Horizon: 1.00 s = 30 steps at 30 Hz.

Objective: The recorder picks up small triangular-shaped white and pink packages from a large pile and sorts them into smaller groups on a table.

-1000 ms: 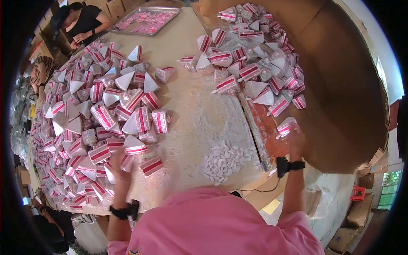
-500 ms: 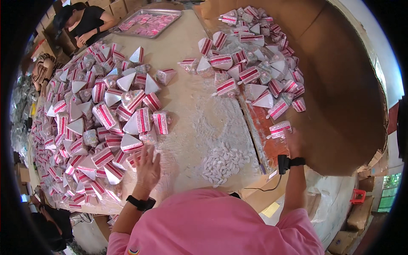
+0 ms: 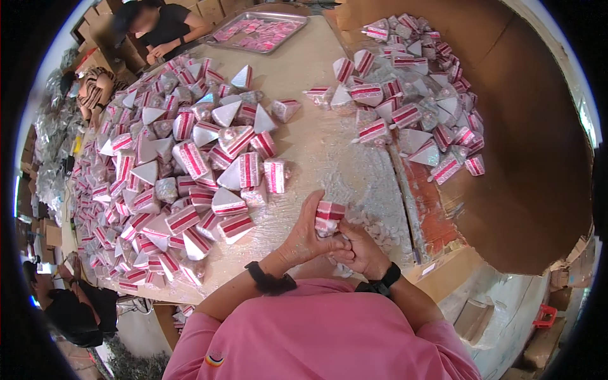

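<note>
Fingers [image 3: 313,201] of the left hand [image 3: 300,239] grasp a striped wedge [image 3: 330,216], held up in front of the pink shirt [image 3: 329,329]. The right hand [image 3: 363,252] meets it at the wedge's lower right, its fingers curled in tight; what they clasp is hidden. Dark bands circle both wrists.

Just behind the right hand, partly covered by it, small white pieces [image 3: 384,232] lie heaped on the tabletop [image 3: 311,149]. A large pile [image 3: 183,158] of similar wedges in pink, white and red spreads over the left side. Another pile [image 3: 411,117] sits at the upper right, beside brown cardboard [image 3: 525,145]. Near the far edge, a metal tray [image 3: 292,37] carries flat pink pieces [image 3: 263,31]. A person in black [image 3: 177,26] bends over the far left corner, hands close together.
</note>
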Each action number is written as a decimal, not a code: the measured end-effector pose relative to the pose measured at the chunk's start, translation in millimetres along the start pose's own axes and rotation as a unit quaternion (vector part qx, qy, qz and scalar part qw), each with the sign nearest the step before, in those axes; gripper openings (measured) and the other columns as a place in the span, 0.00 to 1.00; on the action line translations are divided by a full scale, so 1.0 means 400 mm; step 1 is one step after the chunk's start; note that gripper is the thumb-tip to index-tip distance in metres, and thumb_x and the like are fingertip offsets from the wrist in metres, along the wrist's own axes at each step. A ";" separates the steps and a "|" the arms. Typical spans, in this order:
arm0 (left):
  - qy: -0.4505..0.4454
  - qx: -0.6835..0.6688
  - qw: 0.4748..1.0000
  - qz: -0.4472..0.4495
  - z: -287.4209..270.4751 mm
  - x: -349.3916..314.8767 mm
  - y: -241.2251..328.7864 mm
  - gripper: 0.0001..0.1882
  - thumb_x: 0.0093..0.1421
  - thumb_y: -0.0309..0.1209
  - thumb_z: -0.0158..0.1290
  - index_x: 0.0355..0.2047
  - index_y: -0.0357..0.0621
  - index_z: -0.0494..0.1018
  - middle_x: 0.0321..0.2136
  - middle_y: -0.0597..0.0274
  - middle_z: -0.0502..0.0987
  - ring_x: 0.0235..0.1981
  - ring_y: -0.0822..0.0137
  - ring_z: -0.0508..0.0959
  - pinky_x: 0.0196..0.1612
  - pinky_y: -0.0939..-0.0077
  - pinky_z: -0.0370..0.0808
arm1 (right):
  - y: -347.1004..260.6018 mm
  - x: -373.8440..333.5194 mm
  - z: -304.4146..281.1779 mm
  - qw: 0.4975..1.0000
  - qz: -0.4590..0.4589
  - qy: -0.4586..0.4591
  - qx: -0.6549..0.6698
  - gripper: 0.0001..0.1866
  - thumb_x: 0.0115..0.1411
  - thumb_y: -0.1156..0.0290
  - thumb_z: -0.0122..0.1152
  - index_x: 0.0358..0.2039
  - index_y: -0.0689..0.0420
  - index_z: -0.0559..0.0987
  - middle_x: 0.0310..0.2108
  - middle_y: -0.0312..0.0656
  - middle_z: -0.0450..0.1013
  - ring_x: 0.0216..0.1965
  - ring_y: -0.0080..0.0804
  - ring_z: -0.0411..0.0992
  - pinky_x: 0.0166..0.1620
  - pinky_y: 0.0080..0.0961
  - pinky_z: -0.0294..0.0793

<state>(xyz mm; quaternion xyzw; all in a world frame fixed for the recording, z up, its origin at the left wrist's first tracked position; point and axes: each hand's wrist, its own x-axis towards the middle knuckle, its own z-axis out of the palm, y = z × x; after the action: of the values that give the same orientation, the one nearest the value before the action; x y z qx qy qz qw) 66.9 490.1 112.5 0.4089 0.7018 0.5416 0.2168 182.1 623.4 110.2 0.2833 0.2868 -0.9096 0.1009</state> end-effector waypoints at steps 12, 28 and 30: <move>-0.285 -0.069 0.940 -0.177 -0.134 -0.024 0.017 0.42 0.46 0.43 0.62 0.58 0.37 0.59 0.51 0.49 0.68 0.52 0.61 0.67 0.54 0.67 0.63 | -0.091 -0.021 0.094 0.695 -0.344 -0.080 -0.627 0.09 0.55 0.76 0.53 0.37 0.62 0.74 0.22 0.33 0.70 0.24 0.19 0.68 0.29 0.19 0.68; 0.041 -0.234 0.936 -0.259 -0.140 -0.108 -0.049 0.12 0.56 0.32 0.54 0.38 0.37 0.71 0.35 0.64 0.72 0.39 0.72 0.71 0.45 0.76 0.68 | -0.023 0.002 0.112 0.757 -0.209 -0.063 -0.616 0.12 0.55 0.66 0.56 0.25 0.63 0.74 0.16 0.50 0.66 0.18 0.30 0.65 0.24 0.30 0.65; 0.016 -0.277 0.930 -0.240 -0.143 -0.114 -0.060 0.12 0.56 0.34 0.53 0.36 0.38 0.72 0.32 0.64 0.73 0.38 0.74 0.71 0.42 0.78 0.68 | -0.019 0.007 0.086 0.768 -0.199 -0.131 -0.594 0.12 0.57 0.65 0.55 0.26 0.62 0.74 0.15 0.45 0.65 0.18 0.26 0.63 0.23 0.27 0.63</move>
<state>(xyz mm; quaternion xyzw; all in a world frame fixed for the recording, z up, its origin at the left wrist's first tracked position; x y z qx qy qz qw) 42.2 418.1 101.9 0.1430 0.6045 0.6526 0.4339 161.6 609.6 135.4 -0.0187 0.8038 -0.5858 0.1020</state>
